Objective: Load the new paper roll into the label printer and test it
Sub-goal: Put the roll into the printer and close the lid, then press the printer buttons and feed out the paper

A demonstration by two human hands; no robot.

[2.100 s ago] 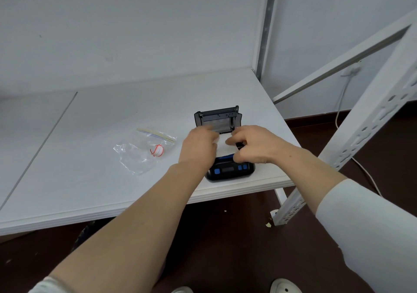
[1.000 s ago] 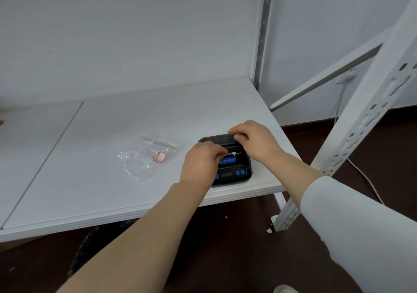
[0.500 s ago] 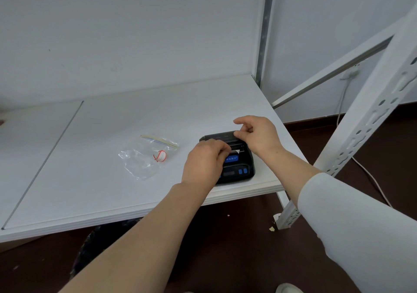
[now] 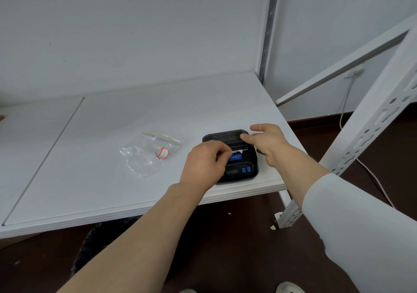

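A small black label printer [image 4: 237, 155] with blue buttons sits near the front right corner of the white table [image 4: 101, 180]. Its lid is down. A short white paper tab [image 4: 238, 151] sticks out of the slot. My left hand [image 4: 205, 162] rests on the printer's left side, fingers curled, with fingertips pinching the paper tab. My right hand [image 4: 268, 144] hovers at the printer's right rear corner, fingers spread, just off the lid. The roll itself is hidden inside.
A clear zip bag [image 4: 149, 153] holding a red rubber band lies left of the printer. A white perforated rack post [image 4: 361, 139] stands close on the right, beyond the table edge. A cable [image 4: 345, 103] hangs on the wall behind.
The printer's lid went from upright to shut. My right hand has since lifted off the lid and spread its fingers. My left hand stays on the paper tab.
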